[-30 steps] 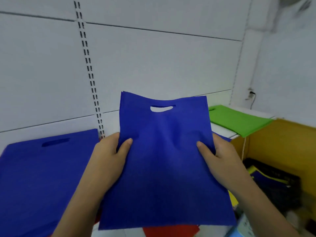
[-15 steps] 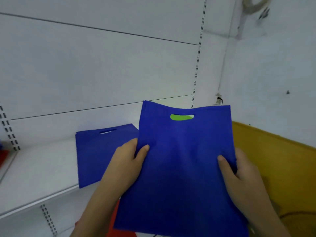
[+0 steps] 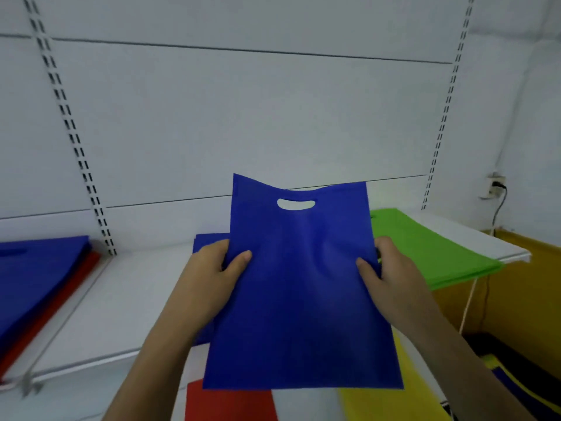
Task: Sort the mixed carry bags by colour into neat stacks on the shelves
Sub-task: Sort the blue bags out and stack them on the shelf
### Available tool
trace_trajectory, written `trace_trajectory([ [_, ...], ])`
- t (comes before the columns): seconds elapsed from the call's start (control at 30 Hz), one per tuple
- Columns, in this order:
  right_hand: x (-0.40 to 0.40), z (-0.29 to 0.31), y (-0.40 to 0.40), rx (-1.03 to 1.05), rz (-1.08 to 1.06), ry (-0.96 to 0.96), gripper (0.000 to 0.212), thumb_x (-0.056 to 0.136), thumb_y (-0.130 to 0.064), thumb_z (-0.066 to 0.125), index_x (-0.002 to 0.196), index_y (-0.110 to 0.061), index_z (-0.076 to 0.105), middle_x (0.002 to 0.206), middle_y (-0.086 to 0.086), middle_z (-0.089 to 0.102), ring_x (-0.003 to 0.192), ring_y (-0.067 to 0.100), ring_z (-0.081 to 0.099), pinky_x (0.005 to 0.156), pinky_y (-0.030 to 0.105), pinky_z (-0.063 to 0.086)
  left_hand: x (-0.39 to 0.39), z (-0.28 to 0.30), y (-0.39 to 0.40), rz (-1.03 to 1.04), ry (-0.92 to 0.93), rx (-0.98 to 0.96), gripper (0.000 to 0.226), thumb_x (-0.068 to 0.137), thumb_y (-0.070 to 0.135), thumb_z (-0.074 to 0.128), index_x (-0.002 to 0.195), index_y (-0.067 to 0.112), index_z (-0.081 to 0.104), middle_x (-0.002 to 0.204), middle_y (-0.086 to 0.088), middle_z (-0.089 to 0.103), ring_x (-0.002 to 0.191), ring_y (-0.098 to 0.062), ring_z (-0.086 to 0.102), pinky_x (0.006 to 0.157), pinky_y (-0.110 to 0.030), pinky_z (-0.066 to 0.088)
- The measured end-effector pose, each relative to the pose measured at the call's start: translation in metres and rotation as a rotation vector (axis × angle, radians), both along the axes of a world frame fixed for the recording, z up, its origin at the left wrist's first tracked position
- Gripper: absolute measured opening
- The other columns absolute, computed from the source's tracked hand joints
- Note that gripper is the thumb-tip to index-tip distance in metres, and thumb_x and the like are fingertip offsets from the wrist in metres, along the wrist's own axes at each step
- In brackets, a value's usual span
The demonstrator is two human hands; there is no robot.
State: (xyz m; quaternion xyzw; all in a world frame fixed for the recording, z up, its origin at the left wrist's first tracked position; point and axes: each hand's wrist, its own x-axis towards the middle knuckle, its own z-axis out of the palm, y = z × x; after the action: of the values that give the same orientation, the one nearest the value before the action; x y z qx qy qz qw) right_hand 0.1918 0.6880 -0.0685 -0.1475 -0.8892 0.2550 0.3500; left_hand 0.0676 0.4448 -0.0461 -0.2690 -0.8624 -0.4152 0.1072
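Observation:
I hold a blue carry bag (image 3: 300,299) with a cut-out handle upright in front of the white shelf (image 3: 121,299). My left hand (image 3: 212,275) grips its left edge, thumb on the front. My right hand (image 3: 391,275) grips its right edge the same way. Behind the bag, a stack of small blue bags (image 3: 208,241) lies on the shelf, mostly hidden. A green stack (image 3: 425,247) lies on the shelf to the right. At the far left sits a large blue stack (image 3: 33,281) over red bags (image 3: 60,299).
A red bag (image 3: 227,402) and a yellow bag (image 3: 394,399) lie on a lower level beneath the held bag. A yellow-brown panel (image 3: 522,299) stands at the right, with a dark crate of mixed bags (image 3: 522,375) below it. A wall socket with a cable (image 3: 494,186) is at right.
The view has swung back left and widened, bringing the green stack and the left blue stack into sight. Both hands keep the same grip on the blue bag.

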Motion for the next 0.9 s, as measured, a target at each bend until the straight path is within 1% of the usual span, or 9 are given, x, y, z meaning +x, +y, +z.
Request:
trace_trajectory([
  [0.07, -0.029, 0.005, 0.005, 0.012, 0.044, -0.073, 0.010, 0.096, -0.025, 0.053, 0.096, -0.016, 0.048, 0.083, -0.003, 0.058, 0.070, 0.012, 0.055, 0.059, 0.034, 0.045, -0.019, -0.005, -0.004, 0.066, 0.015, -0.020, 0.035, 0.093, 0.041, 0.050, 0.078, 0.010, 0.057, 0.070, -0.002, 0.062, 0.064, -0.018, 0.058, 0.055, -0.029, 0.045],
  [0.17, -0.066, 0.011, 0.009, 0.058, 0.082, -0.136, 0.009, 0.093, -0.024, 0.056, 0.094, -0.019, 0.049, 0.081, -0.008, 0.055, 0.070, 0.014, 0.052, 0.058, 0.030, 0.038, -0.047, -0.011, -0.010, 0.131, -0.008, -0.071, 0.031, 0.094, 0.039, 0.050, 0.082, 0.011, 0.056, 0.075, 0.000, 0.062, 0.067, -0.015, 0.057, 0.056, -0.026, 0.041],
  [0.3, -0.108, 0.007, 0.011, 0.123, 0.075, -0.217, 0.015, 0.089, -0.033, 0.060, 0.093, -0.021, 0.051, 0.089, -0.006, 0.060, 0.081, 0.020, 0.057, 0.069, 0.036, 0.048, -0.078, -0.021, -0.021, 0.243, -0.010, -0.202, 0.025, 0.093, 0.041, 0.051, 0.085, 0.018, 0.048, 0.080, 0.004, 0.057, 0.070, -0.012, 0.053, 0.059, -0.029, 0.041],
  [0.4, -0.126, 0.001, 0.010, 0.169, 0.091, -0.289, 0.017, 0.087, -0.036, 0.061, 0.087, -0.024, 0.049, 0.084, -0.007, 0.056, 0.081, 0.020, 0.055, 0.069, 0.035, 0.047, -0.089, -0.033, -0.028, 0.318, -0.070, -0.312, 0.031, 0.092, 0.044, 0.054, 0.104, 0.017, 0.047, 0.096, 0.002, 0.058, 0.084, -0.017, 0.056, 0.071, -0.031, 0.045],
  [0.53, -0.141, -0.005, 0.010, 0.308, 0.110, -0.383, 0.021, 0.089, -0.037, 0.057, 0.085, -0.024, 0.041, 0.084, -0.005, 0.054, 0.080, 0.020, 0.053, 0.062, 0.031, 0.036, -0.093, -0.046, -0.028, 0.344, -0.105, -0.439, 0.043, 0.092, 0.046, 0.053, 0.123, 0.016, 0.046, 0.118, -0.003, 0.058, 0.102, -0.020, 0.056, 0.083, -0.030, 0.046],
  [0.67, -0.148, -0.010, 0.011, 0.373, 0.099, -0.449, 0.027, 0.089, -0.039, 0.059, 0.102, -0.020, 0.045, 0.103, 0.001, 0.061, 0.096, 0.024, 0.060, 0.066, 0.031, 0.041, -0.095, -0.052, -0.027, 0.404, -0.080, -0.513, 0.051, 0.091, 0.053, 0.049, 0.126, 0.016, 0.045, 0.121, -0.003, 0.053, 0.110, -0.021, 0.048, 0.088, -0.032, 0.045],
  [0.8, -0.149, -0.008, 0.014, 0.334, 0.131, -0.430, 0.058, 0.084, -0.039, 0.069, 0.128, -0.014, 0.039, 0.122, 0.006, 0.052, 0.111, 0.026, 0.054, 0.082, 0.036, 0.048, -0.095, -0.048, -0.025, 0.454, -0.103, -0.476, 0.059, 0.085, 0.059, 0.055, 0.128, 0.019, 0.047, 0.121, -0.003, 0.050, 0.111, -0.022, 0.045, 0.089, -0.035, 0.045],
  [0.83, -0.147, -0.006, 0.013, 0.350, 0.128, -0.426, 0.060, 0.085, -0.039, 0.069, 0.130, -0.014, 0.038, 0.124, 0.006, 0.049, 0.112, 0.025, 0.052, 0.082, 0.036, 0.048, -0.092, -0.046, -0.026, 0.451, -0.120, -0.460, 0.058, 0.085, 0.059, 0.056, 0.128, 0.020, 0.048, 0.121, -0.002, 0.051, 0.111, -0.022, 0.046, 0.090, -0.036, 0.045],
  [0.9, -0.140, -0.002, 0.012, 0.390, 0.147, -0.400, 0.052, 0.089, -0.039, 0.063, 0.130, -0.016, 0.040, 0.124, 0.005, 0.050, 0.112, 0.023, 0.051, 0.083, 0.035, 0.049, -0.079, -0.040, -0.030, 0.484, -0.104, -0.360, 0.054, 0.085, 0.055, 0.058, 0.128, 0.021, 0.051, 0.120, 0.000, 0.055, 0.111, -0.020, 0.048, 0.089, -0.035, 0.046],
])
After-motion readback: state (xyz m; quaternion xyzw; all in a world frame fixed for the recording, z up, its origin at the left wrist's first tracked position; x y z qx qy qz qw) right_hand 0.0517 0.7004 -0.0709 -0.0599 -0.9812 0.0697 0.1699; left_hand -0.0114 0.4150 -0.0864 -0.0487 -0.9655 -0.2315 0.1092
